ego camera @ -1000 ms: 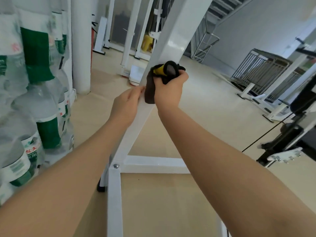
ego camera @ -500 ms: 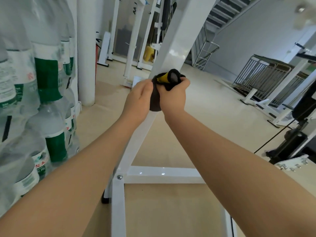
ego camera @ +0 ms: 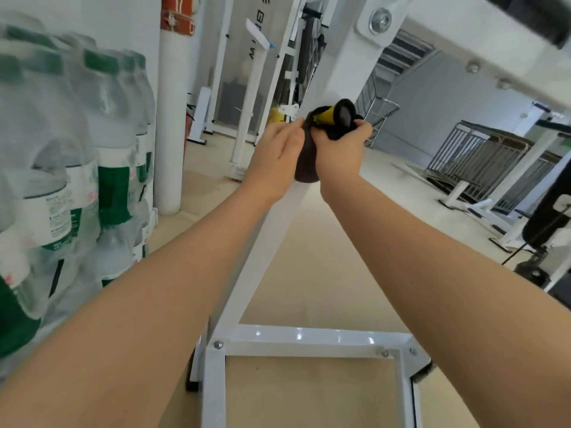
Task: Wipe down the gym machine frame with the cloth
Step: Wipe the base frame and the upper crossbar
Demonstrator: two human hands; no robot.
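The white slanted frame beam [ego camera: 272,230] rises between both arms. The right hand [ego camera: 338,152] grips the dark bunched cloth [ego camera: 309,162] against it; the left hand [ego camera: 275,156] cups the cloth, fingers relaxed. Best to flatten the cloth and press evenly while sliding.

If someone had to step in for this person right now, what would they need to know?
Right hand: grips the bunched dark cloth with a yellow patch against the slanted white metal frame bar.
Left hand: fingers on the cloth's left side, at the bar.
Done: cannot tell how much has been wiped.
Left: probably the rest of the bar and the white base frame below.
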